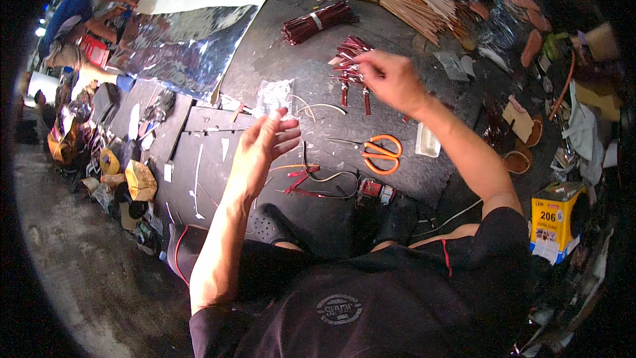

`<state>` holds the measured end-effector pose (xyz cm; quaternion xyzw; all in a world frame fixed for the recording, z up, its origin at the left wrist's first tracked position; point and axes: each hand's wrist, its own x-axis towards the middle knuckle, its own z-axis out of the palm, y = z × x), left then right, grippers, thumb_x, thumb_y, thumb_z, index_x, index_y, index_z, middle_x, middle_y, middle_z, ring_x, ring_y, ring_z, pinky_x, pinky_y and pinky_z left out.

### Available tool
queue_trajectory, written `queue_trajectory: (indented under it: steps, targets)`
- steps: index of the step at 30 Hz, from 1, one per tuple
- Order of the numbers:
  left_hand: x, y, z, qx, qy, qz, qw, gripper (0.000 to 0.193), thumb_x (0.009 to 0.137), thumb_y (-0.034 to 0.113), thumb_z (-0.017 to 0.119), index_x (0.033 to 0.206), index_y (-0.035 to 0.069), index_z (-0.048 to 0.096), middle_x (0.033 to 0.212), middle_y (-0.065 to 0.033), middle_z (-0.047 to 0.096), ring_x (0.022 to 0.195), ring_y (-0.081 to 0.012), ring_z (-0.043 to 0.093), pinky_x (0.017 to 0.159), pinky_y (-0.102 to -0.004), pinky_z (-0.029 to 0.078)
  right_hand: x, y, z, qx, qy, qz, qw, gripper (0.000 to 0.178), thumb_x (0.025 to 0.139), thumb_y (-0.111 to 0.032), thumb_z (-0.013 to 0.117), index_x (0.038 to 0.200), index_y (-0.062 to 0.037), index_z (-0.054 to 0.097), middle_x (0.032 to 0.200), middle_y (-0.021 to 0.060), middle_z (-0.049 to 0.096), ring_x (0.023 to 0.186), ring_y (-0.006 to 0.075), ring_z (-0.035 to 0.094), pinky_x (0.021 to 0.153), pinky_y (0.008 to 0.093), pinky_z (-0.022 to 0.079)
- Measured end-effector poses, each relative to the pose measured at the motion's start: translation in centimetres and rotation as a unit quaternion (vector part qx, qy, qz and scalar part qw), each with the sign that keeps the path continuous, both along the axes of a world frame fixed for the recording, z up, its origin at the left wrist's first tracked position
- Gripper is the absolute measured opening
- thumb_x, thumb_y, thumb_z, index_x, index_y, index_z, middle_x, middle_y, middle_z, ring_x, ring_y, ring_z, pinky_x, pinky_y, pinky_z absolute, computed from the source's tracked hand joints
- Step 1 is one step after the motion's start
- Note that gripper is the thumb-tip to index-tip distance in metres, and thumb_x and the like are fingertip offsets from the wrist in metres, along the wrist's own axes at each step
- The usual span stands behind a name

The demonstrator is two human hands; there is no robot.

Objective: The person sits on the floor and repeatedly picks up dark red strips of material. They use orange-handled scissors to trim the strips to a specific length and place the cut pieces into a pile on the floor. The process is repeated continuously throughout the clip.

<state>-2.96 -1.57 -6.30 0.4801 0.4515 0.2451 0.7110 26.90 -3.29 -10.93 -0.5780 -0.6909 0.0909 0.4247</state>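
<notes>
Near the middle, my left hand [264, 142] is closed at the lower edge of a small clear plastic bag [273, 93], thumb against the fingers. My right hand [394, 83] reaches over a pile of short dark red straps [350, 59] with shiny metal bits. Its fingers are curled in a pinch, and whatever they hold is hidden or too small to name. Orange-handled scissors [383, 154] lie between my forearms. Close to them are red-handled pliers [301, 180] and a small red and black item [377, 191].
A tied dark red bundle [318, 22] and large bundles of brown strips [391, 0] lie farther off. Reflective sheeting [192, 46] covers the far left, where another person [73, 20] crouches. A yellow box [558, 219] stands at right; mixed scraps [136, 179] lie at left.
</notes>
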Motion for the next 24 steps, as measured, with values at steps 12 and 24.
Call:
queue_trajectory:
  steps: [12, 24]
  targets:
    - [-4.1, 4.1, 0.2, 0.141, -0.047, 0.211, 0.966, 0.038, 0.104, 0.029, 0.049, 0.126, -0.001, 0.058, 0.115, -0.0137, 0.064, 0.099, -0.0158, 0.064, 0.093, -0.0342, 0.053, -7.9, 5.9, -7.7, -0.111, 0.032, 0.119, 0.986, 0.023, 0.090, -0.018, 0.065, 0.108, -0.0049, 0.064, 0.101, 0.0148, 0.065, 0.092, 0.0349, 0.064, 0.079, 0.0431, 0.052]
    - [-4.4, 4.1, 1.6, 0.019, -0.152, 0.164, 0.974, 0.041, 0.103, 0.027, 0.049, 0.131, -0.003, 0.054, 0.127, -0.0171, 0.058, 0.110, -0.0212, 0.060, 0.099, -0.0347, 0.049, -8.5, 7.1, -21.0, -0.152, -0.103, 0.076, 0.980, 0.015, 0.083, -0.011, 0.058, 0.094, -0.0027, 0.051, 0.092, 0.0230, 0.058, 0.084, 0.0424, 0.060, 0.072, 0.0502, 0.048]
